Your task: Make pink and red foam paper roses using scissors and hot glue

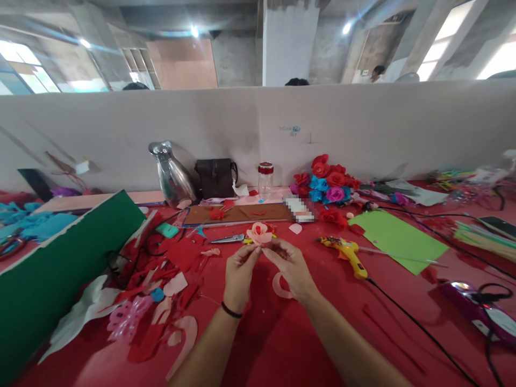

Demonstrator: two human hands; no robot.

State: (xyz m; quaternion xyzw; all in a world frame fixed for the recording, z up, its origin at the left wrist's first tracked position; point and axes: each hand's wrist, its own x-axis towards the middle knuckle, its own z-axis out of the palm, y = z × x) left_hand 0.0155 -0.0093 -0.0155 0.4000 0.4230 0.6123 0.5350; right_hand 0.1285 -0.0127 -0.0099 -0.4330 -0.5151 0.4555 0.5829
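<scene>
Between my two hands, above the middle of the red table (266, 344), is a pink paper flower (260, 234) with a red centre. My left hand (241, 266) pinches its lower left side with thumb and forefinger. From the other side, my right hand (291, 263) grips its lower right edge. Just behind the flower lie scissors (228, 239) with yellow handles, partly hidden by it. A pink curved paper strip (281, 285) rests on the table under my right hand. To the right lies a yellow hot glue gun (345, 250), with its cord trailing toward the front.
Finished paper flowers (328, 180) are heaped at the back by a jar (265, 180). A metal jug (171, 172) and dark bag (215, 177) stand against the partition (226, 123). Paper scraps (177, 258) and a green board (72, 269) lie left; green paper (397, 240) lies right.
</scene>
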